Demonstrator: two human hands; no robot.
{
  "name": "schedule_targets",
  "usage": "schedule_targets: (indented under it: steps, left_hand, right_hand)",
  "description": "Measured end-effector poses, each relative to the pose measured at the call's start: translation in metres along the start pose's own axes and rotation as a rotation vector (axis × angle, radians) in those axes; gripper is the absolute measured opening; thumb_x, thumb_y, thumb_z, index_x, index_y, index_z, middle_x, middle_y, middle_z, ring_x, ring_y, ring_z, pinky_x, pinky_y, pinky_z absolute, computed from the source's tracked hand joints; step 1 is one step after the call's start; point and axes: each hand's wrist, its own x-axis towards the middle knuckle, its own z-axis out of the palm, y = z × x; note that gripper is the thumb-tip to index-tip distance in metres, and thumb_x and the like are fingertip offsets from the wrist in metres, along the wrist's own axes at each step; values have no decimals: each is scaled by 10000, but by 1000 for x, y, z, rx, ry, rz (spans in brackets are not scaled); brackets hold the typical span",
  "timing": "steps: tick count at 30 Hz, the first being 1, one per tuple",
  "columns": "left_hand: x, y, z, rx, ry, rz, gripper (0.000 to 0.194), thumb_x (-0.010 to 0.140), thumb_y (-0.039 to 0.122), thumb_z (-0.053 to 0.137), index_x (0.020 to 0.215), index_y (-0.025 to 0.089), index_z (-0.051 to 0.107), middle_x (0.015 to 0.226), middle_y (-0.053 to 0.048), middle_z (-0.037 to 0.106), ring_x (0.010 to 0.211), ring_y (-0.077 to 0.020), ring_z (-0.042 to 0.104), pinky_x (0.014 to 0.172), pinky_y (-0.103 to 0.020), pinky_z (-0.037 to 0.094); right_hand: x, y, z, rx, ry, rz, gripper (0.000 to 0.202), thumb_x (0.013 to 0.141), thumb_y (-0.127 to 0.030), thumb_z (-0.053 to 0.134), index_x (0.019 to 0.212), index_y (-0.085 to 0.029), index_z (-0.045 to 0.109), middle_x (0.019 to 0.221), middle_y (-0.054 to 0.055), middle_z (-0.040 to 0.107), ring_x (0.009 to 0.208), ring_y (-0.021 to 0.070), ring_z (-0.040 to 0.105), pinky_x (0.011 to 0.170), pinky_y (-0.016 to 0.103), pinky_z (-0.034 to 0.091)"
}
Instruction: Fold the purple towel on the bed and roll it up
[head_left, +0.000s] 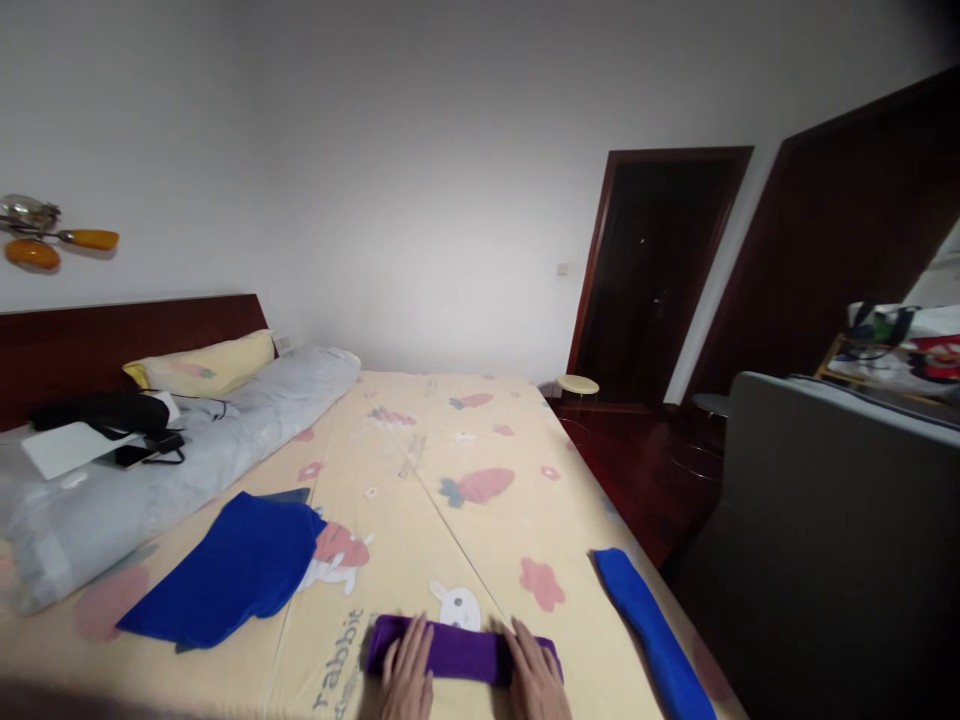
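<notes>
Both of my hands sit right at the bottom edge, wrists and palms cut off by the frame, so I only get fingers and knuckles to go on. Left hand [409, 672] lies flat, fingers loosely together and stretched forward over the left half of the purple towel [459, 650]; right hand [534, 675] does the same over the right end, fingers slightly spread, pressing down rather than curled around anything. That purple towel is rolled or folded into a short thick bar, soft and plush-looking, lying crosswise on the bed [420, 480] at its near edge, just below a printed white rabbit; my fingers hide its near side, so I can't tell how it's folded. Off to my right, along the bed's edge, a blue rolled towel [649, 630] runs long and narrow, its near end cut off at the bottom. To my left, a blue cloth [229, 570] lies flat and roughly rectangular, a bit rumpled at the corners, with something dark peeking out beneath it that I can't make out. Sheet is pale yellow cotton with strawberries, flowers and the word "rabbit". Farther back left, a grey quilt [187, 450] is bundled into a long roll, with dark items and a white flat thing on it, too blurred to name, and a yellow pillow [202, 365] leans at the dark wooden headboard [90, 345].
</notes>
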Motion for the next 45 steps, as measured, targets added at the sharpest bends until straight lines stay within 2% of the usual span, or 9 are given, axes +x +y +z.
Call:
schedule_targets:
  steps: [4,7,14,19,24,30,38,42,45]
  left_hand:
    - [0,16,15,15,-154,197,798,820,127,382,1472,332,-30,1555,45,262,1407,-189,345,1123,-400,367]
    - [5,13,2,20,-224,235,782,859,174,384,1464,322,-90,1566,33,223,1412,-185,335,1124,-392,362]
    - [19,-19,-48,-38,-345,162,772,861,319,462,1489,369,16,1606,47,122,1471,-213,180,1196,-463,203]
    - [40,-31,-57,-118,-506,107,878,733,319,571,1487,374,125,1607,33,172,1479,-230,144,1205,-509,115]
    - [53,-39,-61,-121,-564,75,853,715,375,585,1479,353,206,1597,15,226,1473,-219,176,1192,-494,160]
    - [41,-41,-43,21,-387,120,806,780,337,537,1489,342,154,1605,-7,191,1471,-291,164,1172,-598,121]
    - [19,-68,-16,242,-186,17,517,838,253,503,1352,312,486,1296,-59,627,1222,-258,521,1081,-483,329]
    - [38,-59,-29,45,-235,-211,474,827,121,455,1266,260,570,1333,-53,611,1283,-230,473,1141,-445,228]
    - [57,-37,-34,-186,-316,-437,514,786,38,465,1259,211,568,1369,-73,586,1336,-230,432,1154,-418,204]
  right_hand:
    - [4,-35,19,20,-40,-231,687,850,-211,384,1467,-354,119,1511,11,357,1355,229,421,1046,422,452]
    - [6,-44,27,-15,9,-278,659,881,-305,409,1459,-373,101,1478,14,398,1314,236,471,1008,418,485]
    - [-1,-8,-6,9,-63,-131,674,866,-291,415,1454,-393,101,1520,-9,339,1370,251,403,1085,476,405]
    - [0,5,-35,100,-176,-82,630,889,-450,393,1457,-373,131,1551,13,306,1424,253,312,1137,498,330]
    - [4,16,-40,176,-259,-76,635,859,-348,403,1453,-379,180,1558,4,303,1438,229,280,1164,483,278]
    - [9,26,-46,201,-291,87,708,722,-210,425,1411,-350,350,1525,23,381,1412,229,341,1113,452,320]
    - [34,16,-85,299,-254,205,531,554,-194,508,1061,-223,662,1119,91,717,1084,259,621,983,408,395]
    - [70,9,-118,353,-181,256,222,623,-256,524,805,-191,634,737,49,700,719,220,633,709,349,454]
    - [105,-7,-163,458,-85,225,212,711,-341,544,870,-205,580,762,6,669,728,169,607,674,288,452]
